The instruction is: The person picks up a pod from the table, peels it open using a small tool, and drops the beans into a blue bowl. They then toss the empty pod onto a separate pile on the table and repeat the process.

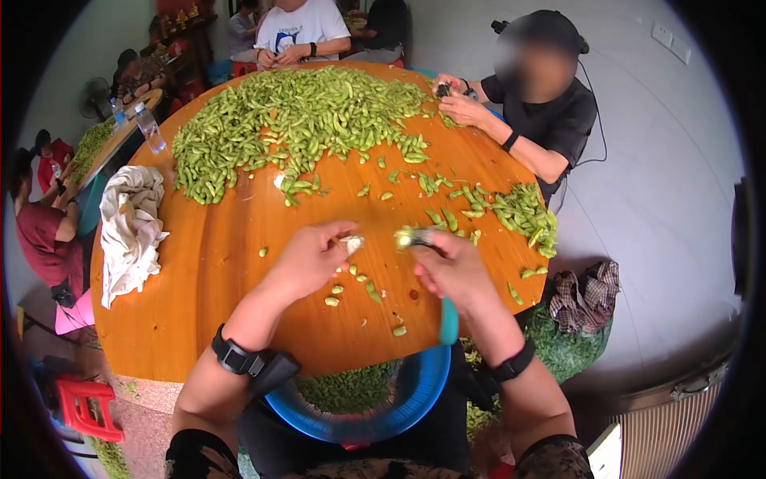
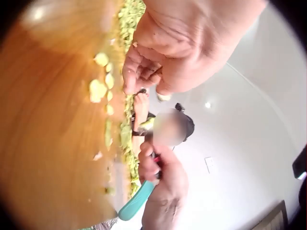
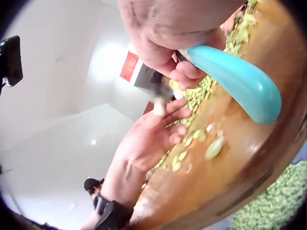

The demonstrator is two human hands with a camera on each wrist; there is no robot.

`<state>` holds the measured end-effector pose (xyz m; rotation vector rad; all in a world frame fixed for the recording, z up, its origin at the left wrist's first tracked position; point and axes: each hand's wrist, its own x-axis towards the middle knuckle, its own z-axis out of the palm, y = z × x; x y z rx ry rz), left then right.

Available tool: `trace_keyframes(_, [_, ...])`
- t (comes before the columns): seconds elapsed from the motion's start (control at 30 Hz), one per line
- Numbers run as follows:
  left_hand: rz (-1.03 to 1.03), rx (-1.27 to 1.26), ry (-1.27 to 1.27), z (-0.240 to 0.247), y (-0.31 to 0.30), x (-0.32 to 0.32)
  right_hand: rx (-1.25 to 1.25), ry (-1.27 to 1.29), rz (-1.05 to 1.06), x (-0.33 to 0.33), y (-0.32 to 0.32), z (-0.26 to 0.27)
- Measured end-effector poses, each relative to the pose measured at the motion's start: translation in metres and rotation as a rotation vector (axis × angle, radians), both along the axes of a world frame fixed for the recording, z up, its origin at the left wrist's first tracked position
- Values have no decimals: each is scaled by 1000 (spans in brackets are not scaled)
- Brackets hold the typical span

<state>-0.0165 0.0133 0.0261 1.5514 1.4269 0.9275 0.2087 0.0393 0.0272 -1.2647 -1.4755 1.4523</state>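
My left hand [image 1: 305, 262] is over the near part of the table, its fingers loosely bent and apart, holding nothing visible. A white covering [image 1: 351, 243] wraps its thumb tip. Facing it, my right hand [image 1: 463, 275] grips a tool with a turquoise handle [image 3: 235, 79], which sticks out behind the palm. The tool's working end is blurred and partly hidden by the fingers. A light green pod [image 1: 404, 238] shows at the front of that hand. Below lie several loose shelled beans [image 1: 332, 301] and a single pod [image 1: 373, 292].
A large heap of green pods [image 1: 319, 112] covers the far side of the round wooden table [image 1: 167, 319]; a smaller pile [image 1: 527, 215] lies right. A blue basin [image 1: 435, 391] of green beans sits below the near edge. A cloth [image 1: 132, 231] and bottle [image 1: 149, 128] are left. People sit around.
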Motion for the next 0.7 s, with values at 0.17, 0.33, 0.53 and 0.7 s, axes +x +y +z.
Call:
trace_keyframes(0.17, [283,371,344,40,12,-65,724,-674,-104,83,22,-17])
trace_keyframes(0.33, [173,489,790,6,59,-95,672,-668,-105,90,8,-19])
trace_keyframes(0.53, [88,430,878,-13,68,-92,647,-686,-131,84,3,-17])
trace_keyframes(0.7, [299,344,834,-12,53,-85,717,-537,-59,69,3,-9])
